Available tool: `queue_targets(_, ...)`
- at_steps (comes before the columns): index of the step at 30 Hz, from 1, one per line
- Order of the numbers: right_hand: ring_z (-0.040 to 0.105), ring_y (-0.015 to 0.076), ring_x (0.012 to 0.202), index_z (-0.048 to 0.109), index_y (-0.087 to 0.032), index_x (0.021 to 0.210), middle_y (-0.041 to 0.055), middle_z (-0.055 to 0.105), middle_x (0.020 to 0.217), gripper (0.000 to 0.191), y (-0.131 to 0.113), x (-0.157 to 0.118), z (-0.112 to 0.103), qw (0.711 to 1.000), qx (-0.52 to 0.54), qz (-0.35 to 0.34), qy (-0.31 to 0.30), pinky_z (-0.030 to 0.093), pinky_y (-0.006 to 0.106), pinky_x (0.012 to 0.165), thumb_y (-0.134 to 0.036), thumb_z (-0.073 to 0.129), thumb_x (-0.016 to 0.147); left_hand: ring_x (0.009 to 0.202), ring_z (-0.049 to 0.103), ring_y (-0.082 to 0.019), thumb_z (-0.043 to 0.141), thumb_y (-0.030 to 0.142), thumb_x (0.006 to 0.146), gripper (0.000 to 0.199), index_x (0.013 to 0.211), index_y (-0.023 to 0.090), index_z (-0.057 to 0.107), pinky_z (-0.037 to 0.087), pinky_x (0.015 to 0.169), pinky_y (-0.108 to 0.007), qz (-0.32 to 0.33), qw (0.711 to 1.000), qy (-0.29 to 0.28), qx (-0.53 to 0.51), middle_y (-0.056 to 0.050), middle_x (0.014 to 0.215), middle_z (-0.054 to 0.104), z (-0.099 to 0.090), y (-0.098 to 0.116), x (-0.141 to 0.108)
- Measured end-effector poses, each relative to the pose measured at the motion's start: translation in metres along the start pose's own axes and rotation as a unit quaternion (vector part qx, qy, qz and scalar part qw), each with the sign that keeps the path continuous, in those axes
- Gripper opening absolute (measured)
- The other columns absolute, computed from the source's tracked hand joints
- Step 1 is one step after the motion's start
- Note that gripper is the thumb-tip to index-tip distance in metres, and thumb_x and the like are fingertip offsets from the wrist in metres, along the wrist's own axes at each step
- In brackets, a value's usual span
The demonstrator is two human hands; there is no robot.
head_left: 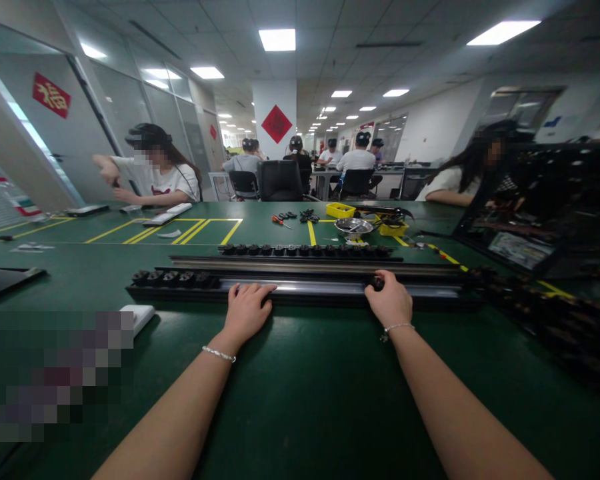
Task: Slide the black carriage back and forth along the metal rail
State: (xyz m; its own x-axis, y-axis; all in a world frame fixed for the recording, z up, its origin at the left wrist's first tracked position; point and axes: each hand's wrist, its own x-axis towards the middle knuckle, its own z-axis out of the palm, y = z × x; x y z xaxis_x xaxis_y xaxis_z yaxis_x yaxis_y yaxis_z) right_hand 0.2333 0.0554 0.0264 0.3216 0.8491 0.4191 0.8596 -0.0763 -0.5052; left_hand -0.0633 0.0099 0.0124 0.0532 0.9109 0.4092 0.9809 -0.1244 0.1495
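Note:
A long black rail [300, 289] with a shiny inner strip lies crosswise on the green table in front of me. Several small black knob-like parts [170, 279] sit in a row at its left end. My left hand [249, 309] rests on the near edge of the rail, right of that row, fingers spread and nothing visible in them. Toward the rail's right part, my right hand [393, 301] pinches a small black part [377, 283], partly hidden by the fingers. Whether this part touches the rail, I cannot tell.
Behind lies another rail with a row of black parts [305, 251]. Farther back are a metal bowl [354, 229], a yellow bin [341, 210] and an orange-handled screwdriver [281, 221]. Dark parts [540, 307] are heaped right, near a black frame [517, 252]. Co-workers sit on both sides.

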Motion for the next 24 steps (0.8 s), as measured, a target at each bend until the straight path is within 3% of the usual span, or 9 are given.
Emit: queue_targets(24, 0.055, 0.0245, 0.095, 0.058, -0.019, 0.109, 0.009, 0.064, 0.1, 0.04, 0.0013, -0.0002, -0.0035, 1.0, -0.027, 0.001, 0.002, 0.04, 0.036, 0.081, -0.031, 0.051, 0.072, 0.102, 0.053, -0.021, 0.044, 0.028, 0.083, 0.035, 0.114, 0.033, 0.059, 0.021, 0.102, -0.044, 0.002, 1.0, -0.005, 0.004, -0.001, 0.1, 0.065, -0.0013, 0.001, 0.0002)
